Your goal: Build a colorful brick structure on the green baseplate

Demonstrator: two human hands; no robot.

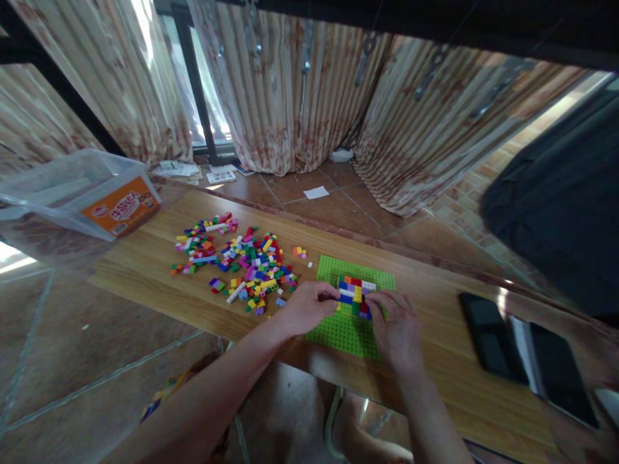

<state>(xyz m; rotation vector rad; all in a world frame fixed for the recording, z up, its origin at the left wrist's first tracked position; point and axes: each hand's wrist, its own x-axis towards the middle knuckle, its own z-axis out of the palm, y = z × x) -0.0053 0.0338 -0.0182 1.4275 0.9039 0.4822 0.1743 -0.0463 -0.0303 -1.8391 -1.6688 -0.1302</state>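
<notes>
A green baseplate [355, 270] lies on the wooden table [435, 361]. On it stands a small multicoloured brick build [355, 291]. My left hand [307, 308] rests at the build's left side, fingers curled and pinched against its edge. My right hand [394, 322] lies on the plate at the build's right side, fingers bent and pressing on the bricks. What, if anything, sits under the fingertips is hidden. A heap of loose coloured bricks [242, 261] is spread out left of the plate.
A clear plastic tub with an orange label [82, 193] stands at the table's far left. Two dark phones [491, 335] [561, 374] lie at the right. A dark cloth mass [556, 212] hangs at the right. Curtains and tiled floor lie beyond.
</notes>
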